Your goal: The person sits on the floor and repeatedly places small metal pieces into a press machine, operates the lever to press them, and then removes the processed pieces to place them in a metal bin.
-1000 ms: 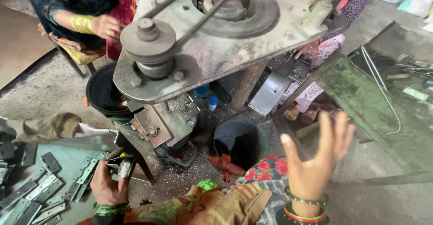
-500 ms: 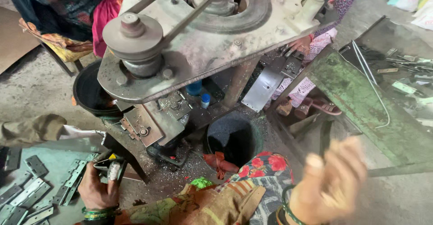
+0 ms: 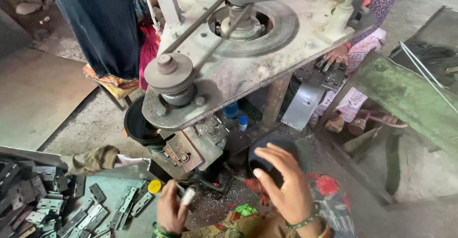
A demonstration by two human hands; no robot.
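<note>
My left hand (image 3: 171, 210) sits low at the bottom centre, closed around a small pale cylindrical piece (image 3: 188, 196) just below the press head (image 3: 188, 149) of a belt-driven machine (image 3: 238, 52). My right hand (image 3: 281, 183) hovers open, fingers spread, in front of a dark round bin (image 3: 260, 154) under the machine. It holds nothing. Grey metal hinge plates (image 3: 129, 202) lie on the bench left of my left hand, with a small yellow cap (image 3: 154, 186) among them.
A heap of hinge plates (image 3: 28, 195) fills the bottom left. A black tub (image 3: 138, 126) stands behind the press. One person in dark cloth (image 3: 102, 28) stands at the back left; another person's hand (image 3: 336, 55) rests on metal strips at the right. A green slab (image 3: 410, 99) slopes at right.
My right hand swung from the far right, raised, to the centre over the dark bin. The view shifted closer to the machine; my left hand stayed by the press with its piece.
</note>
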